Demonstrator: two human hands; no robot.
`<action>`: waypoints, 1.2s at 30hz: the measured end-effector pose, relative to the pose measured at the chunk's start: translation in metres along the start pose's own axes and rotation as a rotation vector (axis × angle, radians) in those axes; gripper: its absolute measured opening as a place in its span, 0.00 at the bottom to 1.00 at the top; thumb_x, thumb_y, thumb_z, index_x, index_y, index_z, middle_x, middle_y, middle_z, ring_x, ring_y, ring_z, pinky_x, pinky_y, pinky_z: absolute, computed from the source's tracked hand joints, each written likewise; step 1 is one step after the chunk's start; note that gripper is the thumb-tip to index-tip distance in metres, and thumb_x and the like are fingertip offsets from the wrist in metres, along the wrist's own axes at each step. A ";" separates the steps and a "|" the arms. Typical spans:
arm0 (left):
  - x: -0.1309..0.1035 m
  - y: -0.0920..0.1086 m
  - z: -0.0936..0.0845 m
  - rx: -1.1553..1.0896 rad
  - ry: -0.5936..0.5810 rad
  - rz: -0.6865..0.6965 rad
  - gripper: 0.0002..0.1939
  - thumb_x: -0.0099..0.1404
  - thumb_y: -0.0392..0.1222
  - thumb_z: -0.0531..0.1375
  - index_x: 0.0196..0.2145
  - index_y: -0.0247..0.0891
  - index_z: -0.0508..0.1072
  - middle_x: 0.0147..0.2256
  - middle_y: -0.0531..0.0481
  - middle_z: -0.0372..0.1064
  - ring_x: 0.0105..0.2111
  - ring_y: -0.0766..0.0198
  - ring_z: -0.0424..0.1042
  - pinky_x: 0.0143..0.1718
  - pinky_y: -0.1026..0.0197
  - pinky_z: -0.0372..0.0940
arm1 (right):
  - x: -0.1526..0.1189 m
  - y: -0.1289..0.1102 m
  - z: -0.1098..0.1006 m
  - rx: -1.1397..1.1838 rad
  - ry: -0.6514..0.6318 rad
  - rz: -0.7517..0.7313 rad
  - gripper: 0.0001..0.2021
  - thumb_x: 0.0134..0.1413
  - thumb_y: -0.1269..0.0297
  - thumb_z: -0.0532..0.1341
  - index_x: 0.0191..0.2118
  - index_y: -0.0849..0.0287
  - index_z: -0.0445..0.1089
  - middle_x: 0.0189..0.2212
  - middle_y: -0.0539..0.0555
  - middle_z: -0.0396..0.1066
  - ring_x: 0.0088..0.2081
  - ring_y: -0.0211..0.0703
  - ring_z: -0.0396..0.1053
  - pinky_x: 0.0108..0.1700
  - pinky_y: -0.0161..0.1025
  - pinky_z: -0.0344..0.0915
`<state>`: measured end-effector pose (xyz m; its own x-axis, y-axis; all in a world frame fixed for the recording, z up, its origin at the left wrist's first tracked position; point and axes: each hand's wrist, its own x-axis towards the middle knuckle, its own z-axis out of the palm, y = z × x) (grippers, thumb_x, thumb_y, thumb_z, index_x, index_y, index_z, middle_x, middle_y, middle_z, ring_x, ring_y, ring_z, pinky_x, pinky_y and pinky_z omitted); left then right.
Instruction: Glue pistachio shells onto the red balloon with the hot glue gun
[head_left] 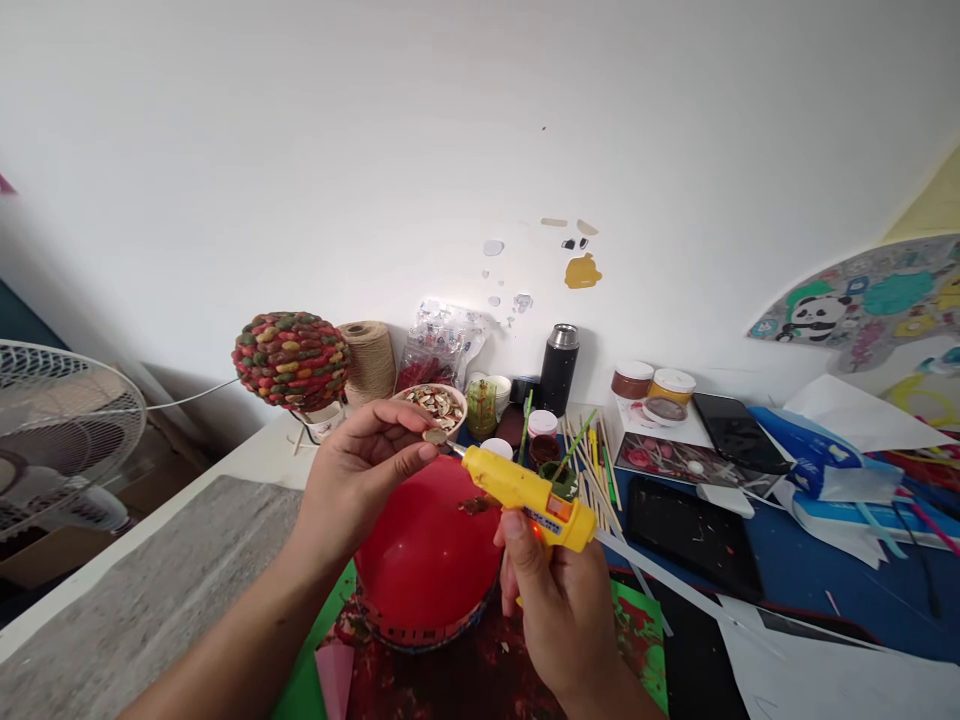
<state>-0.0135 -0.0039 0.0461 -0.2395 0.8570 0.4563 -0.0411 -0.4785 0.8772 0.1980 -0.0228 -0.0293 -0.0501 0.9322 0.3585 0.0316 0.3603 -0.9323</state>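
My left hand [367, 460] pinches a small, pale brown shell-like piece [434, 437] between thumb and fingertips. My right hand [562, 610] is wrapped round the handle of a yellow hot glue gun [517, 487], its metal nozzle pointing left at the small piece. Whether the nozzle touches the piece I cannot tell. Below both hands a red balloon [427, 550] rests in a dark ring-shaped base. Behind the left fingers stands a bowl [462, 412] holding many similar pieces.
A ball covered in red, green and yellow pieces [291, 360] stands at the left, beside a twine spool [367, 362]. Paint jars, a black flask [559, 370] and thin sticks line the back. A white fan [67, 430] is far left; a phone [739, 432] lies right.
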 end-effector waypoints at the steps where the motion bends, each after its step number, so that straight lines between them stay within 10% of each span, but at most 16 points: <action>1: 0.000 0.000 0.000 -0.001 -0.004 -0.006 0.13 0.60 0.44 0.84 0.37 0.41 0.87 0.40 0.49 0.82 0.38 0.65 0.82 0.40 0.70 0.78 | 0.000 0.000 0.000 -0.002 -0.004 -0.001 0.30 0.77 0.34 0.59 0.40 0.57 0.81 0.13 0.45 0.62 0.15 0.42 0.63 0.20 0.37 0.64; 36: 0.000 0.003 0.003 0.009 0.042 -0.021 0.17 0.56 0.46 0.85 0.36 0.39 0.85 0.39 0.47 0.83 0.36 0.62 0.82 0.39 0.66 0.80 | 0.003 -0.009 -0.001 -0.041 -0.026 -0.013 0.33 0.76 0.30 0.57 0.45 0.56 0.84 0.12 0.46 0.62 0.15 0.46 0.67 0.19 0.37 0.64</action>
<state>-0.0103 -0.0051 0.0492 -0.2789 0.8581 0.4312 -0.0378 -0.4585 0.8879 0.1985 -0.0229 -0.0195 -0.0764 0.9265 0.3683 0.0721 0.3736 -0.9248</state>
